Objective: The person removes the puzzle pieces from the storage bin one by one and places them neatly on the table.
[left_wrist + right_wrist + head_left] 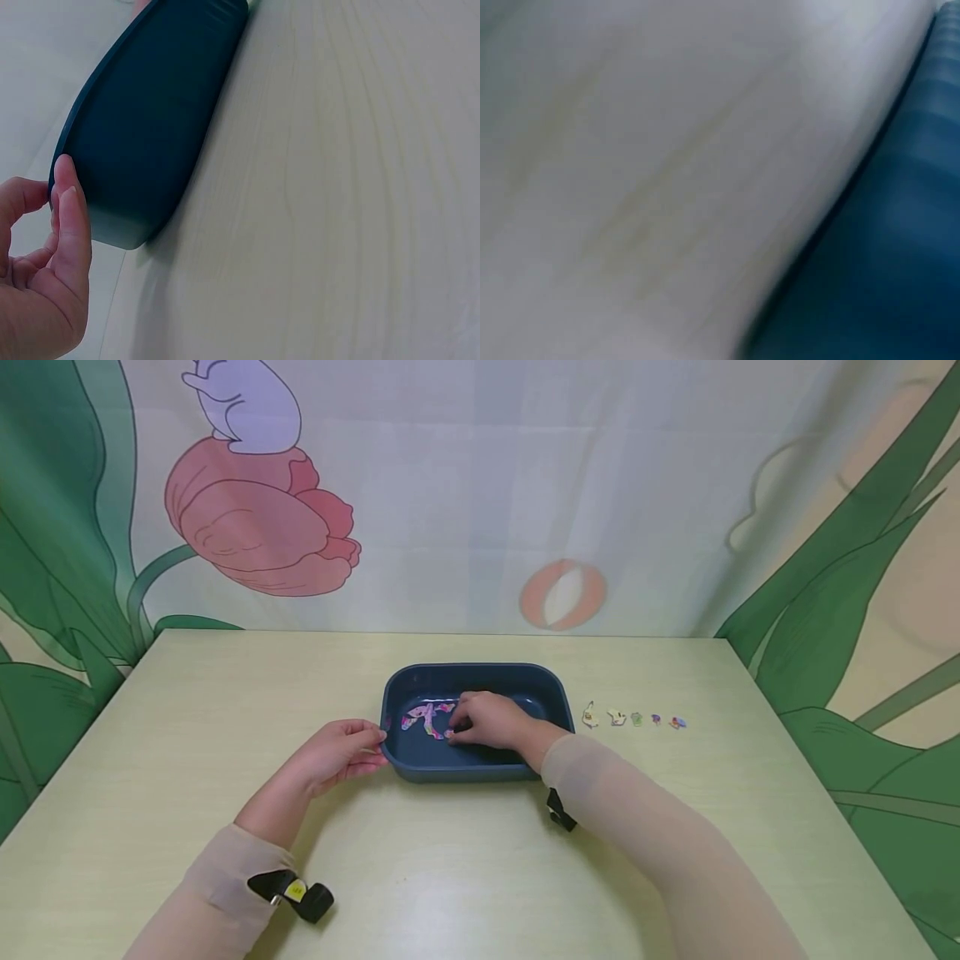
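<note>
A dark blue rectangular tray [480, 772] with rounded corners stands on the table. My left hand [348, 752] pinches its left rim; in the left wrist view the thumb [28, 196] and fingers [71, 217] lie on either side of the wall. Inside the tray, my right hand [495, 721] reaches down with bent fingers and pinches a small pinkish cutout [448, 734] at the fingertips. Just left of it, pink-and-purple patterned cutouts [427, 718] lie on the tray floor. In the right wrist view only the tray's outer wall [885, 247] shows, not the hand.
Right of the tray, several small flat colourful cutouts lie in a row, from a yellowish one [589, 716] to a red-and-blue one [677, 723]. The pale wooden table [420, 868] ends at a printed curtain [450, 527] behind.
</note>
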Motion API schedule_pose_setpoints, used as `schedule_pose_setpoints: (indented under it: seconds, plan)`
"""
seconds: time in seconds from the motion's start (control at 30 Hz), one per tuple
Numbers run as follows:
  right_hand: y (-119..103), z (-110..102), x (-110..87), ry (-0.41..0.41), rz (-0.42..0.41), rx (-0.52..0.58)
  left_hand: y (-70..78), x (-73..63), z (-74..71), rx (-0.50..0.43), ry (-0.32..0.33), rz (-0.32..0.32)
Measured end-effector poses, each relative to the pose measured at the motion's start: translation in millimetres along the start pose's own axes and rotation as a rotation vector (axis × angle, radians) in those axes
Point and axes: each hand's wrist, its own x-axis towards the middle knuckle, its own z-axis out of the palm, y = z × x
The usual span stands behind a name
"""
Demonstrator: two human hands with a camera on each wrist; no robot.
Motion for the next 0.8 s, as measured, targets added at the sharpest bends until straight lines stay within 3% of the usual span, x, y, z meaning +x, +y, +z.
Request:
schedule_pose_setpoints:
  seconds: [0.2,0.43,0.6,0.8]
  plan:
    - [-1,0,1.3,0.009,-0.016,0.023,0.0,-0.8,-1.0,-0.003,0.0,0.004]
    - [6,-6,-5.5,0.124,0.031,0.186,-1.3,1.0,0.8,0.009,0.003,-0.005]
    - [7,-16,-19.5,0.169,0.046,0.294,-2.0,1.6,1.0,0.003,0.005,-0.001]
    - [14,-28,-41.5,0.236,0.067,0.341,-2.4,1.4,-0.4,0.005,0.012,0.005]
